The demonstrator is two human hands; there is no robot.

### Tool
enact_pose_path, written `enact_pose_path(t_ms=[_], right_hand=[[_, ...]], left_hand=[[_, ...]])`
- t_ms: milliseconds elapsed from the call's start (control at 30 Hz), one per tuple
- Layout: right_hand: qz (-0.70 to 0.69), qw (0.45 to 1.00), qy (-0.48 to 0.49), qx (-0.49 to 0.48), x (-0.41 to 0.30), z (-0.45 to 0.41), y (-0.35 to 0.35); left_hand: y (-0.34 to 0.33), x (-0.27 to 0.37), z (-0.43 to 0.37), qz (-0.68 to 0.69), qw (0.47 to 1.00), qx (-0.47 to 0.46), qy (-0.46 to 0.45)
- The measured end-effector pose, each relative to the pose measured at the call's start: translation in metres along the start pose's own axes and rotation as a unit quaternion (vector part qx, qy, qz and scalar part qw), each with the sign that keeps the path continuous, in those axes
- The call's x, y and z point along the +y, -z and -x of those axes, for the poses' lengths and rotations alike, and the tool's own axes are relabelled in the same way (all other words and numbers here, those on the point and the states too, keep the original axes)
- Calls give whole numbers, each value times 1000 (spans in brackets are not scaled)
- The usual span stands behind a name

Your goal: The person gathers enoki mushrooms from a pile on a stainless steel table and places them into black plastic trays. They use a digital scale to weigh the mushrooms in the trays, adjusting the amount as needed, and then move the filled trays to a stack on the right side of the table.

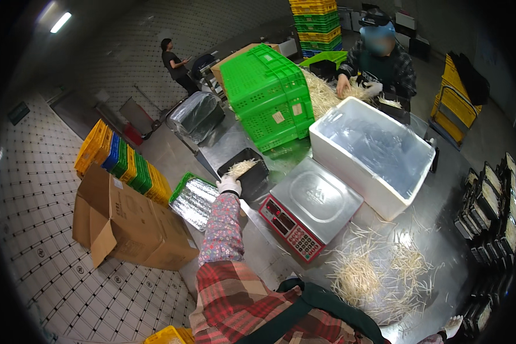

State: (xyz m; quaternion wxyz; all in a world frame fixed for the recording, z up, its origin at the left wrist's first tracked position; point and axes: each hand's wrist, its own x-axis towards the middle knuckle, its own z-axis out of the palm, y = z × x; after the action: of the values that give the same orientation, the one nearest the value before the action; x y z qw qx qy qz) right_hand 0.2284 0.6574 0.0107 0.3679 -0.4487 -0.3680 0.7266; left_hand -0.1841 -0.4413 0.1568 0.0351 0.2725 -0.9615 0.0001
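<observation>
My left hand (230, 185), in a white glove, reaches to the near-left edge of a black plastic tray (257, 182). A small heap of pale, thin sprout-like strands (241, 168) lies in the tray, just beyond my fingers. Whether they grip the tray or the strands is hidden. At the bottom right edge my gloved right hand (453, 327) is beside stacked black trays (483, 275), its grip unclear. A digital scale (316, 202) with a steel platform and lit red display stands before me. More strands lie loose (357, 275) on the steel table (445, 241).
A white foam box (361, 206) and green crates (266, 99) stand beyond the scale. Across the table a person (380, 64) handles strands. At left are a cardboard box (142, 223), coloured crates (124, 161) and a foil-lined crate (195, 200). Another person (178, 64) stands farther back.
</observation>
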Motion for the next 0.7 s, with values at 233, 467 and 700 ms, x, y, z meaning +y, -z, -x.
enact_pose_path(t_ms=[233,467,700], right_hand=[[22,999,19,19,29,71,-48],[6,998,53,-21,37,155,-71],[146,975,115,-125,92,309,-254]], left_hand=[[-22,-51,4,247,917,278,-144],[30,41,54,433,787,199,-392],[-10,140,99,348,718,88,-596]])
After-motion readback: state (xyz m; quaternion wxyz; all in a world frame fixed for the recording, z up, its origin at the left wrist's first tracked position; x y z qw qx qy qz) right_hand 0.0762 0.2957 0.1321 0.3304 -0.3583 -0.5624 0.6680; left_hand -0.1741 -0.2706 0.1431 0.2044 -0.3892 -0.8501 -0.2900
